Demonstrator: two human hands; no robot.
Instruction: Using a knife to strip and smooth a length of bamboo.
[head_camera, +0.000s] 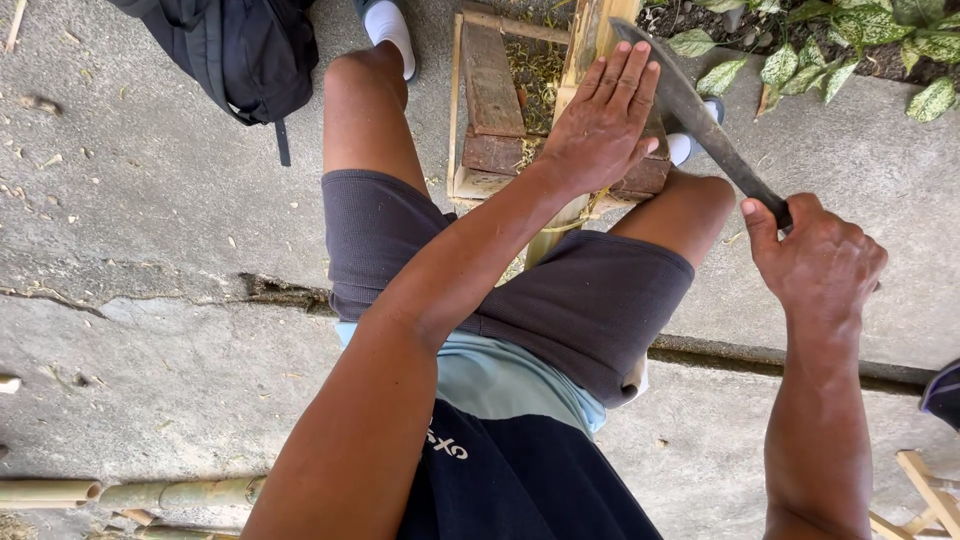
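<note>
The left hand (600, 125) lies flat and open, fingers extended, palm pressed on a pale bamboo strip (590, 40); it clasps nothing. The strip runs from between the person's knees upward past the top edge of the frame, where its far end is cut off, and the hand hides its middle part.

The right hand (815, 260) is closed fully around the handle of a long dark machete (700, 120). The handle is hidden inside the fist. The blade slants up and left, its tip just beside the left fingertips and over the strip; contact between blade edge and strip cannot be made out.

Beneath the strip sits a low wooden frame (490, 90) of reddish boards holding fibrous shavings, on the concrete floor (150, 200).

A black backpack (240, 50) lies at upper left, partly cut off. Bamboo poles (150, 492) lie at lower left. Green-and-white spotted leaves (860, 50) line the upper right. No packages or signs are visible.
</note>
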